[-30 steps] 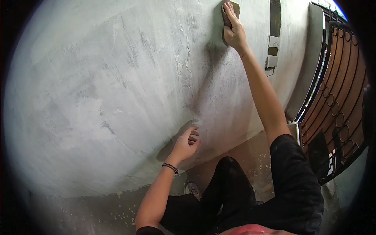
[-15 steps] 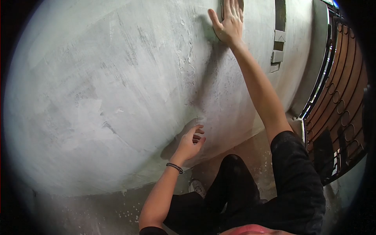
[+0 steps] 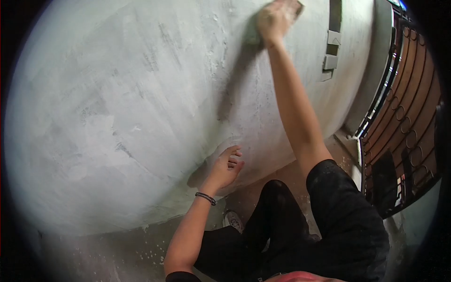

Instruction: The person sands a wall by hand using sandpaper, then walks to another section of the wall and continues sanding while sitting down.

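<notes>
High on the grey-white plastered wall (image 3: 155, 103), my right hand (image 3: 274, 19) is closed around a flat brown piece that looks like sandpaper (image 3: 296, 7). Its dark edge sticks out past the fingers on the right, and the hand is slightly blurred. My left hand (image 3: 225, 168) is low down, close beside the wall, with its fingers loosely bent and apart and nothing in them. A dark band (image 3: 205, 198) circles the left wrist. Rough streaks and small ridges mark the plaster between the two hands.
Recessed boxes (image 3: 330, 61) sit in a vertical slot in the wall to the right. Beyond stands a black metal gate (image 3: 401, 122) with brown panels. My bent knee (image 3: 277, 192) and shoe (image 3: 232, 220) are close to the wall base, over a white-specked floor (image 3: 141, 251).
My right hand has gone from flat with fingers stretched to closed around the brown piece, shifting slightly left. The left hand has moved slightly up and left.
</notes>
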A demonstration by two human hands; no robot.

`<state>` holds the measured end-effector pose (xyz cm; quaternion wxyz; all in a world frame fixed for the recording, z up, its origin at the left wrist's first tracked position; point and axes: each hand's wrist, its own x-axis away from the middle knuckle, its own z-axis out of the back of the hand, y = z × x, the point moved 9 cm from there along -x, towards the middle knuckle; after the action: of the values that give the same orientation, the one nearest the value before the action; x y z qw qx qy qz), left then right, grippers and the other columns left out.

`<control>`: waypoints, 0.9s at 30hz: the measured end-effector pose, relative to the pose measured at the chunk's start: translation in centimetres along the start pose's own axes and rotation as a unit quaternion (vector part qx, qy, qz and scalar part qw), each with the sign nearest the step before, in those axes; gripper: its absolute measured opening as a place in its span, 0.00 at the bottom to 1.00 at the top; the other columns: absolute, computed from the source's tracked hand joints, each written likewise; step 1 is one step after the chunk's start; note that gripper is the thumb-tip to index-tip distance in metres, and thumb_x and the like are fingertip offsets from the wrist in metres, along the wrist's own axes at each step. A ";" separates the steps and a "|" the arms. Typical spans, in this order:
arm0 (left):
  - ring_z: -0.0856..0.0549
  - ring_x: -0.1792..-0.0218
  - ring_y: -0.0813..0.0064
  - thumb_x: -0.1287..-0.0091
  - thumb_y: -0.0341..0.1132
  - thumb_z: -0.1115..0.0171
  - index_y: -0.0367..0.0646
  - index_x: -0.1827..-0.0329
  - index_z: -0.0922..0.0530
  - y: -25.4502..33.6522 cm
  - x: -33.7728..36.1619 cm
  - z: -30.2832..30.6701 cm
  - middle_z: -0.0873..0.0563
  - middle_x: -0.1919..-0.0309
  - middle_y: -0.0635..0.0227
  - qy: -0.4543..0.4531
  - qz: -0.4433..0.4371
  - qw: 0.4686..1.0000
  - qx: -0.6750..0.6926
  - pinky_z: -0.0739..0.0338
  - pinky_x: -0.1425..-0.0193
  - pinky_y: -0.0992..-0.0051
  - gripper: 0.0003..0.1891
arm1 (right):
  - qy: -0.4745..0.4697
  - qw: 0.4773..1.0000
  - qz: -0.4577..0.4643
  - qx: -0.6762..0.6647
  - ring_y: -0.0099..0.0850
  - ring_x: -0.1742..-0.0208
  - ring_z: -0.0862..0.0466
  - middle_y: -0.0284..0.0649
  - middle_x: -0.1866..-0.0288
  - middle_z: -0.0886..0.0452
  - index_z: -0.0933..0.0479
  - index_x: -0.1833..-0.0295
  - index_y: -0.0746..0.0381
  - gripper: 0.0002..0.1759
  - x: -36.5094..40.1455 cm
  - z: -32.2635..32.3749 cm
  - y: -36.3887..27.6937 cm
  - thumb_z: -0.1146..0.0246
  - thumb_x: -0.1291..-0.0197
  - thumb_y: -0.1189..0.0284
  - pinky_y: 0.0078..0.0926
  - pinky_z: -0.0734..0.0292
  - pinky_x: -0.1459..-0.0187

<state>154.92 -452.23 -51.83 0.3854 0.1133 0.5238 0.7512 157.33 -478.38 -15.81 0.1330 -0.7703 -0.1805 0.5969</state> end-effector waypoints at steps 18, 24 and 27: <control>0.13 0.53 0.70 0.29 0.30 0.36 0.39 0.31 0.28 -0.8 -0.6 -0.3 0.15 0.46 0.60 0.010 -0.005 1.000 -0.001 0.18 0.45 0.69 0.23 | -0.139 0.937 0.299 -0.117 0.42 0.14 0.48 0.43 0.14 0.47 0.43 0.18 0.58 0.31 1.9 0.3 2.7 0.55 0.22 0.63 0.49 0.56 0.18; 0.13 0.52 0.69 0.29 0.31 0.36 0.38 0.33 0.26 -0.9 -1.9 0.6 0.15 0.46 0.59 0.028 0.005 0.999 -0.028 0.17 0.46 0.69 0.22 | -0.064 0.951 0.296 -0.061 0.45 0.16 0.42 0.46 0.17 0.40 0.39 0.20 0.61 0.29 8.2 2.2 -3.1 0.57 0.22 0.66 0.49 0.55 0.18; 0.13 0.52 0.69 0.29 0.31 0.36 0.39 0.34 0.26 -1.2 -1.6 -0.4 0.14 0.46 0.60 0.018 0.008 0.999 -0.028 0.18 0.46 0.69 0.22 | -0.221 0.892 0.394 -0.034 0.43 0.16 0.42 0.43 0.17 0.40 0.39 0.19 0.55 0.28 10.3 2.3 -2.6 0.56 0.22 0.63 0.47 0.54 0.17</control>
<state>156.30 -453.51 -52.65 0.3728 0.0929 0.5085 0.7706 157.03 -471.55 -24.23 -0.1828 -0.6307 0.0926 0.7485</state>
